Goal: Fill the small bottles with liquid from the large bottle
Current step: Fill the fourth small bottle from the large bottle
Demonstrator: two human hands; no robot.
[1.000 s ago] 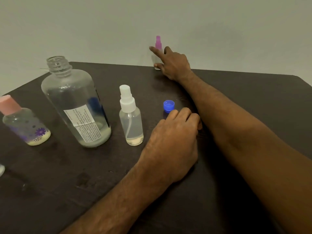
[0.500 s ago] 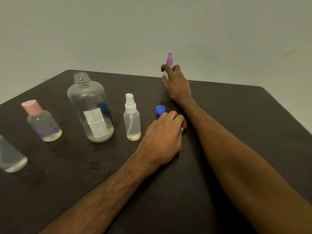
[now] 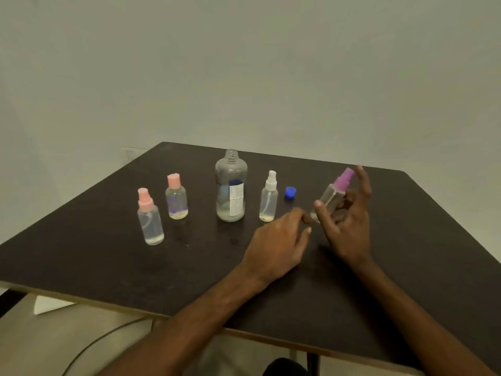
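The large clear bottle (image 3: 231, 189) stands uncapped mid-table with a little liquid at its bottom. Its blue cap (image 3: 290, 192) lies to the right, past a white-topped spray bottle (image 3: 269, 199). My right hand (image 3: 345, 221) holds a small purple-topped spray bottle (image 3: 334, 195) tilted above the table, thumb and fingers round its body, index finger raised. My left hand (image 3: 279, 246) rests on the table just left of it, fingertips close to the bottle's base. Two pink-capped small bottles (image 3: 150, 219) (image 3: 176, 198) stand to the left.
The dark table (image 3: 108, 256) has its front edge near me and a far right corner at the wall. A cable (image 3: 103, 340) and a white scrap (image 3: 47, 305) lie on the floor below the left side.
My right hand took the purple-topped spray bottle from the far edge and brought it back toward me, lifted and tilted. The view pulled back, showing the whole table.
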